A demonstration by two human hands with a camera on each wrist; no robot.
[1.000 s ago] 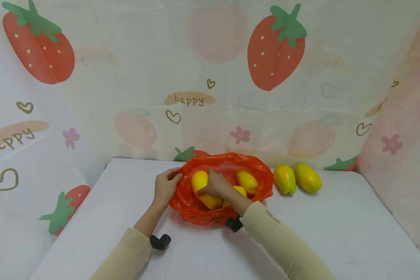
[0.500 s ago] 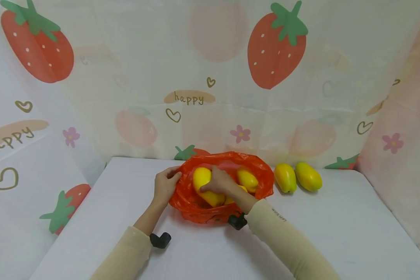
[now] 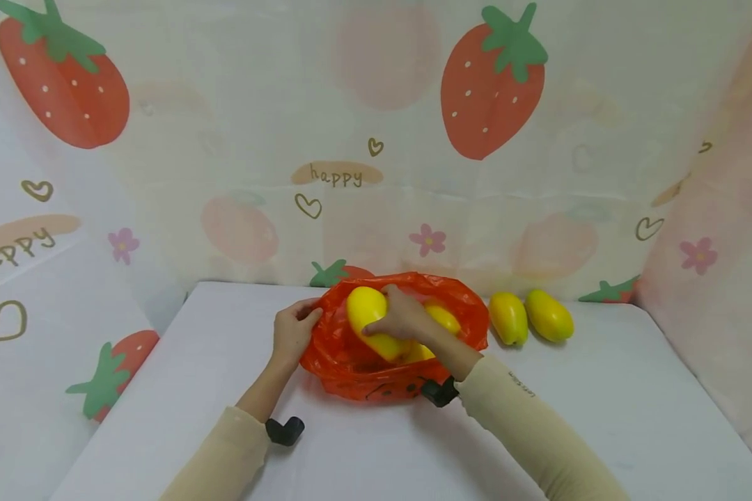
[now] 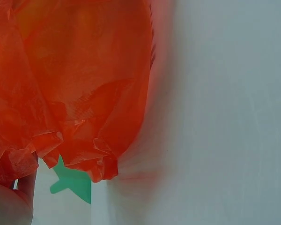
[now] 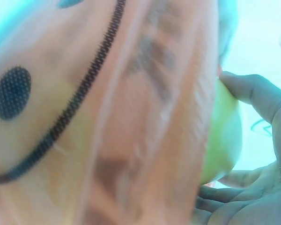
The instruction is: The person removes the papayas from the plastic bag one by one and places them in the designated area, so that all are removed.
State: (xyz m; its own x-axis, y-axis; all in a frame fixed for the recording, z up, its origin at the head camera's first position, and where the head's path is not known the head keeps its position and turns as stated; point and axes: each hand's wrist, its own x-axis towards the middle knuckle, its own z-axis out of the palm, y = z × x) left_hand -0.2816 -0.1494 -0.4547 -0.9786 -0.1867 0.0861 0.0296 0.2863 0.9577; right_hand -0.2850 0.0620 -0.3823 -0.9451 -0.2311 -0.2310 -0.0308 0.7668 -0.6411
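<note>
One white table (image 3: 652,417) is bearing the lot. On it one red plastic bag (image 3: 345,386) is sitting mouth up; it's looking thin, light, floppy, probably tearing if yanked, so I'm reckoning the rim is the spot, and my left hand (image 3: 293,335) is pinching it at the left edge. My right hand (image 3: 402,316) is grasping a yellow mango (image 3: 365,307) in the bag's mouth, thumb one side, fingers the other. That fruit is looking firm and smooth, likely heavier than the bag and a bit slippery, maybe bruising under a hard squeeze; I'm favouring its fat middle. Mango count: five showing. Besides the held one, a far mango (image 3: 443,318) and a near mango (image 3: 421,353) are lying inside, both partly covered; a left loose mango (image 3: 509,319) and a right loose mango (image 3: 549,316) are lying just beside the bag. Any hidden deeper, I can't tell.
</note>
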